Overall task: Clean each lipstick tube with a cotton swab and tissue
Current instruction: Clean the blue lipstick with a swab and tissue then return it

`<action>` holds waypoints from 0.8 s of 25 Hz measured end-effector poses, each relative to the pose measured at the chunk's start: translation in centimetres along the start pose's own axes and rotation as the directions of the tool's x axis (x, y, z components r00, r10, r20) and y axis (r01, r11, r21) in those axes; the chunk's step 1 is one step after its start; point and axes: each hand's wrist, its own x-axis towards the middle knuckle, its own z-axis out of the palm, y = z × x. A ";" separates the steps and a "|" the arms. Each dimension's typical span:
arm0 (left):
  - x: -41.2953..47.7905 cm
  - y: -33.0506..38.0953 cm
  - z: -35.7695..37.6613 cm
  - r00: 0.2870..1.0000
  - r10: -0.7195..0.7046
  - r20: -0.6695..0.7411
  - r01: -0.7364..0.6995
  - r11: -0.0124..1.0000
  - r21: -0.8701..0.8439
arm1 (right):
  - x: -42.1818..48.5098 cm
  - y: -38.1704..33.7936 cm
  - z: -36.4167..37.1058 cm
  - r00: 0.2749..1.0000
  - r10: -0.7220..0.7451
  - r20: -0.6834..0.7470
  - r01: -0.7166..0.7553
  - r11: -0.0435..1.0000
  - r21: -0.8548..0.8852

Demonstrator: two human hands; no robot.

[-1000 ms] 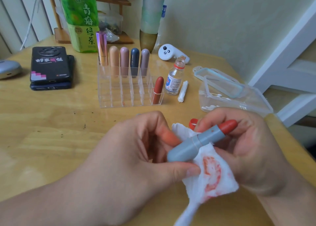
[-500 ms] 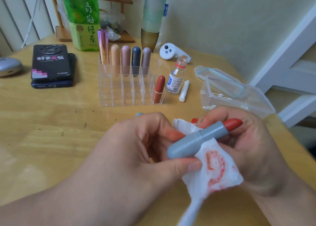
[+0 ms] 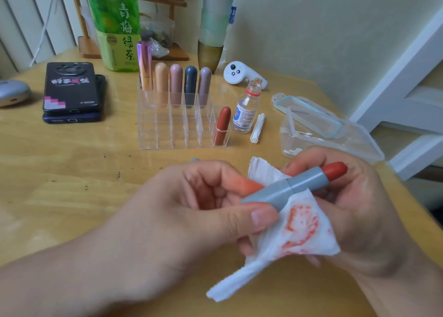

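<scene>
Across the foreground spreads a pale wooden table (image 3: 72, 173), and both of the person's hands meet low over its near edge. The left hand (image 3: 191, 209) pinches the base end of a grey lipstick tube (image 3: 294, 188) between thumb and forefinger. The right hand (image 3: 359, 209) has its fingers curled round a white tissue (image 3: 299, 233), which is smeared with red and lies against the underside of the tube. The tube is tilted, with its red stick extended towards the right hand's fingers.

Further back stands a green tea bottle (image 3: 115, 24). In front of it is a clear acrylic organizer (image 3: 167, 134) with five capped tubes (image 3: 176, 84) along its back row and one red lipstick (image 3: 223, 125) in the front right compartment. A clear plastic box (image 3: 335, 134) sits to the right, and two stacked phones (image 3: 72, 89) lie to the left. Just beside the organizer stands a small glass bottle (image 3: 245, 110), with a bundle of cotton swabs (image 3: 257, 128) next to it.
</scene>
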 end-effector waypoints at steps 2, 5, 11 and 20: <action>-0.7 -0.6 0.5 0.975 0.164 -0.152 -0.122 0.960 0.252 | 0.0 0.1 0.2 1.000 0.009 0.007 -0.009 1.000 0.004; -0.6 -0.3 0.7 0.973 0.145 -0.182 -0.112 0.977 0.180 | 0.1 -0.1 0.2 1.000 0.008 0.005 -0.008 1.000 -0.011; 0.3 0.2 -0.1 0.975 -0.137 0.178 0.188 0.929 -0.318 | 0.1 0.2 -0.1 1.000 -0.004 0.013 0.004 0.998 -0.059; -0.7 -0.4 0.9 0.972 0.195 -0.131 -0.179 0.976 0.126 | 0.0 0.0 0.3 0.998 -0.001 0.063 0.003 1.000 -0.030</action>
